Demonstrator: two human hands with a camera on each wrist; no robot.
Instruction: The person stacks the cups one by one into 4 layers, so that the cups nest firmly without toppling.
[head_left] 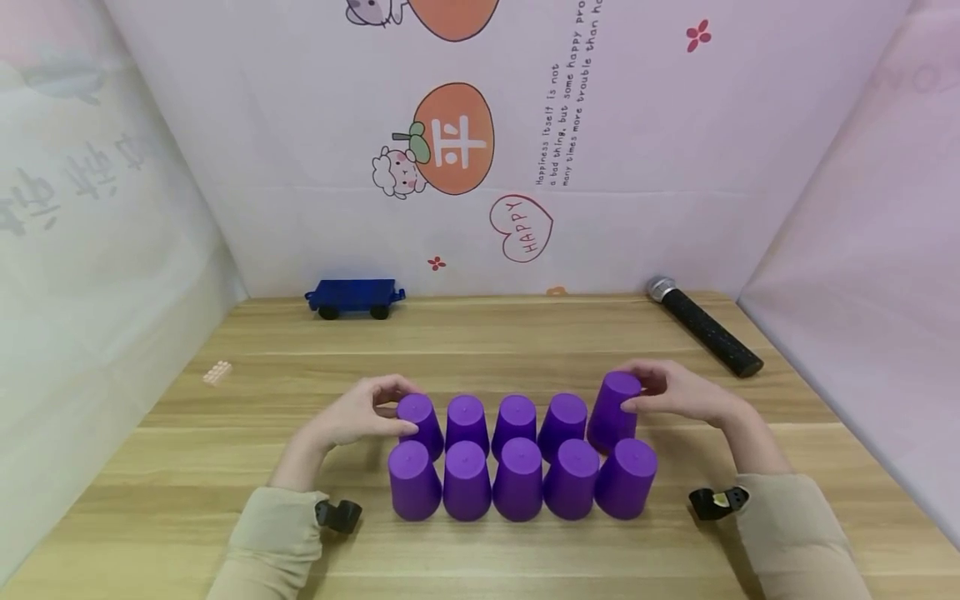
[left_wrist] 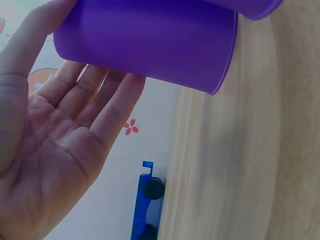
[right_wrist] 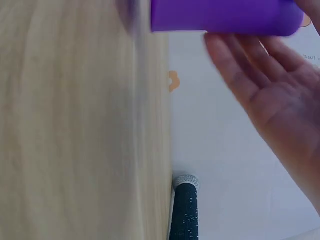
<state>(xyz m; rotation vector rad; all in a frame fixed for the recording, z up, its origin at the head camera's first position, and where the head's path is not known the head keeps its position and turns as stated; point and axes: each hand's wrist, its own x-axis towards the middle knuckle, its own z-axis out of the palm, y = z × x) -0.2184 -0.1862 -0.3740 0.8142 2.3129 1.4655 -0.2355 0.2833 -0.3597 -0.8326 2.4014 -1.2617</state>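
Two rows of upside-down purple cups stand on the wooden table, several in each row. My left hand [head_left: 365,410] holds the leftmost cup of the back row [head_left: 422,423] between thumb and fingers; in the left wrist view this cup [left_wrist: 150,42] fills the top, fingertips against its side. At the other end, my right hand [head_left: 678,393] grips the back row's rightmost cup [head_left: 613,417], whose top sits higher than its neighbours'. The right wrist view has that cup [right_wrist: 220,15] at the upper edge. Just in front lies the front row, including a cup [head_left: 519,482] in the middle.
A blue toy wagon [head_left: 352,296] stands at the back left. To the back right lies a black microphone [head_left: 708,329] with a silver head. A small pale studded piece [head_left: 217,372] is near the left edge. Printed white cloth [head_left: 637,150] walls the back and sides.
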